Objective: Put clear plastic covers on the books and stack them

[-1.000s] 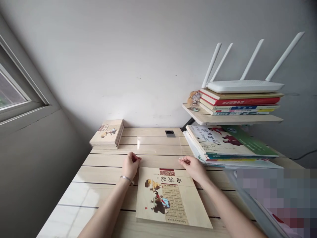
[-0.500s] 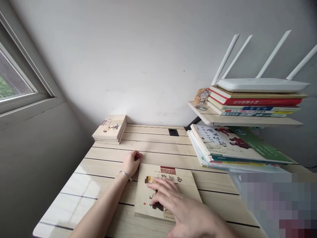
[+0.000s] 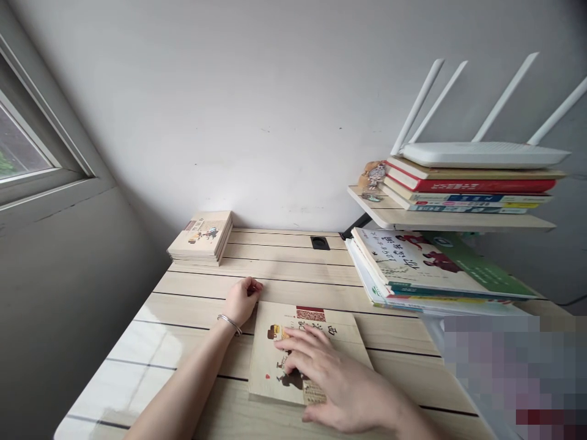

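A cream paperback book with a cartoon and dark lettering on its cover lies shut on the wooden table, in front of me. My right hand rests on this cover, fingers spread, the thumb over the near edge. My left hand, with a silver bracelet on its wrist, is on the tabletop beside the book's far left corner. Its fingers are curled in, and I see nothing held in them. At the back left sits a neat stack of similar books.
At the right, larger books are piled beneath a raised shelf. That shelf bears more books, a white router with upright antennas and a small figure ornament. A black socket is set near the wall.
My right hand has settled slightly on the cover, its thumb a little further left. The left hand and the book have stayed in place, while the view has shifted slightly.
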Demonstrator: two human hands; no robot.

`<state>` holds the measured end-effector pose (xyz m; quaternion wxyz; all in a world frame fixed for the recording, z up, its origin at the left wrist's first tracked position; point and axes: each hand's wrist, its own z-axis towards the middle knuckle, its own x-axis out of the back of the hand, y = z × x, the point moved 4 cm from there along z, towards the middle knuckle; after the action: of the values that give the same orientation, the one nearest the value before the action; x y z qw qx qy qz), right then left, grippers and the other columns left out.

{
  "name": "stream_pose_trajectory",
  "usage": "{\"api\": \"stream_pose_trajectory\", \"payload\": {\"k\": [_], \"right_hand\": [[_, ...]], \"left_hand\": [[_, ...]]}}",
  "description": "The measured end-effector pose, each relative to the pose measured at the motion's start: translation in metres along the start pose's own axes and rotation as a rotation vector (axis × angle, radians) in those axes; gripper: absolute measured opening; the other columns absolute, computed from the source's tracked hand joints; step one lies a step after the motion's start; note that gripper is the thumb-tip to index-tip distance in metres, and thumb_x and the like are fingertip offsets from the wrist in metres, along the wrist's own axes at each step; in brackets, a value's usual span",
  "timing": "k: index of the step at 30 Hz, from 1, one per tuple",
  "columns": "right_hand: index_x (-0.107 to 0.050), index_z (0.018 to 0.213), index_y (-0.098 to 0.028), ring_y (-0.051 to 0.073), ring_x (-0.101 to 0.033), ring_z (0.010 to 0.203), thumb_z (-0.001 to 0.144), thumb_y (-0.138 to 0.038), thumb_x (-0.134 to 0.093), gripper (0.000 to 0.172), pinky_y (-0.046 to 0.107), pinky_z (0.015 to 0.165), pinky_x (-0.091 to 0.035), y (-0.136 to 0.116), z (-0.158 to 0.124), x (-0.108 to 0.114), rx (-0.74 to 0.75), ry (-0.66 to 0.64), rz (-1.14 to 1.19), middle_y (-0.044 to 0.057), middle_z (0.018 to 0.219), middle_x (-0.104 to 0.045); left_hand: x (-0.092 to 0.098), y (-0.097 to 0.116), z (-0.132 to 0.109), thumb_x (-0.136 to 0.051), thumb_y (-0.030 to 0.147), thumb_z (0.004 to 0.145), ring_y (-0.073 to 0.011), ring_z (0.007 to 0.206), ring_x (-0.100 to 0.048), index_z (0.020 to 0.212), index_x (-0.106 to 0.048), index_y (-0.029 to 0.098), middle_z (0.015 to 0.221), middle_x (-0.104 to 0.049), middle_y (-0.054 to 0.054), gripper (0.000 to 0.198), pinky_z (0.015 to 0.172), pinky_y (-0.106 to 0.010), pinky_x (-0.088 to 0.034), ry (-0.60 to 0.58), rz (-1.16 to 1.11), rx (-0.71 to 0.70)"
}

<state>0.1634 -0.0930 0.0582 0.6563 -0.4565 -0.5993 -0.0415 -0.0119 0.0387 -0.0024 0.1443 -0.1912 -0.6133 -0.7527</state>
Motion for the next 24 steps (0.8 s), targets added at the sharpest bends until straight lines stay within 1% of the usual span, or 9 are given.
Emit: {"api": "stream_pose_trajectory", "payload": {"k": [2, 5, 8, 10, 13, 17, 19, 22, 24], "right_hand": [[-0.061, 0.105, -0.023, 0.025, -0.030, 0.130, 0.068, -0.032, -0.068, 0.039, 0.043, 0.110, -0.015, 0.001, -0.002, 0.002, 0.028, 0.040, 0.004, 0.003, 0.136, -0.045], [-0.063, 0.104, -0.022, 0.021, -0.045, 0.120, 0.072, -0.033, -0.065, 0.033, 0.035, 0.105, -0.028, 0.000, -0.008, 0.008, 0.064, 0.125, 0.018, 0.003, 0.126, -0.056], [-0.065, 0.102, -0.022, 0.017, -0.058, 0.103, 0.080, -0.032, -0.058, 0.025, 0.029, 0.092, -0.041, -0.002, -0.016, 0.017, 0.049, 0.217, -0.015, 0.003, 0.110, -0.065], [-0.067, 0.098, -0.024, 0.016, -0.063, 0.089, 0.085, -0.029, -0.051, 0.021, 0.026, 0.081, -0.045, -0.001, -0.024, 0.025, 0.012, 0.290, -0.071, 0.001, 0.098, -0.069], [-0.067, 0.084, -0.026, 0.014, -0.063, 0.071, 0.088, -0.027, -0.046, 0.022, 0.024, 0.064, -0.044, 0.011, -0.037, 0.039, -0.147, 0.427, -0.178, -0.002, 0.080, -0.070], [-0.058, 0.064, -0.023, 0.016, -0.055, 0.053, 0.081, -0.042, -0.052, 0.026, 0.025, 0.048, -0.036, 0.044, -0.048, 0.062, -0.487, 0.649, -0.311, -0.001, 0.060, -0.062], [-0.056, 0.066, -0.023, 0.017, -0.056, 0.056, 0.078, -0.044, -0.056, 0.024, 0.026, 0.050, -0.037, 0.058, -0.048, 0.072, -0.562, 0.773, -0.322, 0.000, 0.064, -0.062], [-0.057, 0.077, -0.023, 0.018, -0.058, 0.072, 0.075, -0.040, -0.060, 0.017, 0.028, 0.063, -0.042, 0.071, -0.041, 0.081, -0.498, 0.938, -0.223, 0.002, 0.081, -0.063], [-0.057, 0.082, -0.022, 0.020, -0.058, 0.078, 0.070, -0.040, -0.063, 0.023, 0.030, 0.070, -0.044, 0.080, -0.036, 0.082, -0.467, 1.057, -0.111, 0.003, 0.087, -0.062]], "left_hand": [[0.000, 0.000, 0.000, -0.051, 0.009, 0.065, -0.0160, 0.077, -0.063, 0.068, -0.056, 0.019, 0.084, -0.069, -0.003, 0.012, 0.074, -0.029, -0.049, 0.003, -0.005, -0.004], [0.000, -0.002, 0.001, -0.051, 0.007, 0.064, -0.0169, 0.077, -0.063, 0.069, -0.059, 0.019, 0.085, -0.070, -0.004, 0.015, 0.074, -0.030, -0.049, 0.009, -0.005, -0.003], [-0.001, -0.005, 0.002, -0.051, 0.006, 0.063, -0.0176, 0.078, -0.063, 0.070, -0.062, 0.019, 0.084, -0.070, -0.005, 0.018, 0.075, -0.031, -0.049, 0.019, 0.006, 0.009], [0.000, -0.006, 0.002, -0.051, 0.005, 0.063, -0.0178, 0.079, -0.064, 0.071, -0.064, 0.019, 0.085, -0.071, -0.004, 0.020, 0.077, -0.031, -0.048, 0.025, -0.014, 0.015], [0.000, -0.006, 0.002, -0.052, 0.005, 0.062, -0.0174, 0.079, -0.064, 0.072, -0.066, 0.019, 0.090, -0.071, -0.004, 0.022, 0.077, -0.030, -0.048, 0.026, -0.075, 0.017], [0.000, 0.002, -0.001, -0.049, 0.003, 0.061, -0.0187, 0.082, -0.062, 0.074, -0.067, 0.019, 0.094, -0.070, -0.005, 0.027, 0.077, -0.030, -0.047, 0.015, -0.046, -0.053], [-0.001, 0.007, -0.001, -0.047, 0.002, 0.061, -0.0199, 0.089, -0.061, 0.076, -0.068, 0.019, 0.097, -0.068, -0.005, 0.031, 0.079, -0.030, -0.046, 0.003, -0.050, -0.126], [-0.002, 0.009, -0.001, -0.045, 0.003, 0.062, -0.0203, 0.098, -0.058, 0.080, -0.068, 0.018, 0.103, -0.066, -0.006, 0.033, 0.085, -0.030, -0.044, -0.001, -0.133, -0.163], [-0.004, 0.006, 0.000, -0.044, 0.005, 0.065, -0.0204, 0.101, -0.058, 0.085, -0.067, 0.017, 0.102, -0.066, -0.006, 0.033, 0.087, -0.030, -0.044, -0.017, -0.217, -0.121]]}}
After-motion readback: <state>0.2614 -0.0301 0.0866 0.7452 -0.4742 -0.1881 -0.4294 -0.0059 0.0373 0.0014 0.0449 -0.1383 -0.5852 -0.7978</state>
